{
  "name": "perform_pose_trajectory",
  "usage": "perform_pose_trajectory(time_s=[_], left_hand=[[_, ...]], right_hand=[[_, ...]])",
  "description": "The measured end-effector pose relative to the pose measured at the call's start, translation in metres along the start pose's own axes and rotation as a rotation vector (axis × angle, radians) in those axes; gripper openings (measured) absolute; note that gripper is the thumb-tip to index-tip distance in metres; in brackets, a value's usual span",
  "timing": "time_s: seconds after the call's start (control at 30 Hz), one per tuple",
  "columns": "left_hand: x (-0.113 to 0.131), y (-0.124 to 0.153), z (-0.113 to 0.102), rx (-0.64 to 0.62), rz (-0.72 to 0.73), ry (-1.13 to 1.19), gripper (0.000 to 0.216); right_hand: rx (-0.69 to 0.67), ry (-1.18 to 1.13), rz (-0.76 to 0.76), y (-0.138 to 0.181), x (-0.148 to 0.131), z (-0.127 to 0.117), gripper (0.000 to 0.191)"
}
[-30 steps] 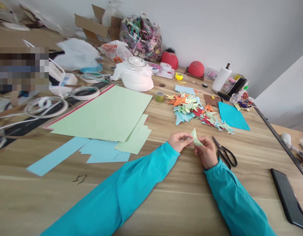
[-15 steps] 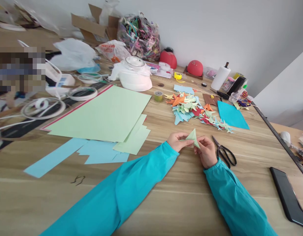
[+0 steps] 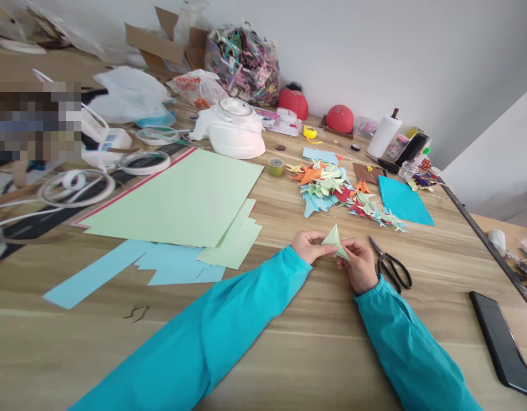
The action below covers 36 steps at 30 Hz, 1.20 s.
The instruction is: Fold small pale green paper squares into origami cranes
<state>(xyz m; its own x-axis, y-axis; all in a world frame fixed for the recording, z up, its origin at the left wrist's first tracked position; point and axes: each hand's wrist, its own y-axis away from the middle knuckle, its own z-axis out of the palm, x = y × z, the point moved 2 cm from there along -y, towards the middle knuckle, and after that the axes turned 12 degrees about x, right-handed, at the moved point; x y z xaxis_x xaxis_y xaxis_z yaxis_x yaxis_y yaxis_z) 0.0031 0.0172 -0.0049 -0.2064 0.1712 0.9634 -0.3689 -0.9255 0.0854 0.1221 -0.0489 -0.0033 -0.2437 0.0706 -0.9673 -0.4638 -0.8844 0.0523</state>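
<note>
Between my two hands is a small piece of folded light green paper (image 3: 336, 242), its pointed tip upward. My left hand (image 3: 310, 246) pinches its left side between thumb and fingers. On the right side, my right hand (image 3: 358, 262) grips the lower right point of the paper. Black-handled scissors (image 3: 391, 265) lie just right of my right hand. Beyond my hands sits a pile of folded paper figures (image 3: 327, 185) in green, orange, blue and red.
Large green sheets (image 3: 181, 200) and blue paper pieces (image 3: 173, 264) lie to the left. A black phone (image 3: 501, 342) rests at the right. Farther back are a turquoise sheet (image 3: 405, 200), a thread spool (image 3: 276, 166), a white cloth-covered bundle (image 3: 235, 134) and coiled white cable (image 3: 77, 191).
The folded paper has tilted slightly between my fingers, its tip shifting a little left. Both hands stay almost in the same place.
</note>
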Motion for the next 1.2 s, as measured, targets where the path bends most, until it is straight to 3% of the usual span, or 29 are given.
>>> perform_pose_trajectory(time_s=[0.37, 0.57, 1.2], left_hand=[[-0.0011, 0.0011, 0.0002, 0.001, -0.007, -0.017, 0.036], [-0.0011, 0.0011, 0.0000, 0.013, -0.008, -0.033, 0.033], [0.0030, 0.0034, 0.0012, -0.034, -0.053, 0.024, 0.035]], right_hand=[[0.003, -0.047, 0.082, 0.0042, -0.0067, 0.0025, 0.020], [-0.077, 0.006, 0.031, 0.0039, -0.0045, 0.0015, 0.015], [-0.032, -0.011, 0.056, 0.0009, -0.0010, 0.0003, 0.015]])
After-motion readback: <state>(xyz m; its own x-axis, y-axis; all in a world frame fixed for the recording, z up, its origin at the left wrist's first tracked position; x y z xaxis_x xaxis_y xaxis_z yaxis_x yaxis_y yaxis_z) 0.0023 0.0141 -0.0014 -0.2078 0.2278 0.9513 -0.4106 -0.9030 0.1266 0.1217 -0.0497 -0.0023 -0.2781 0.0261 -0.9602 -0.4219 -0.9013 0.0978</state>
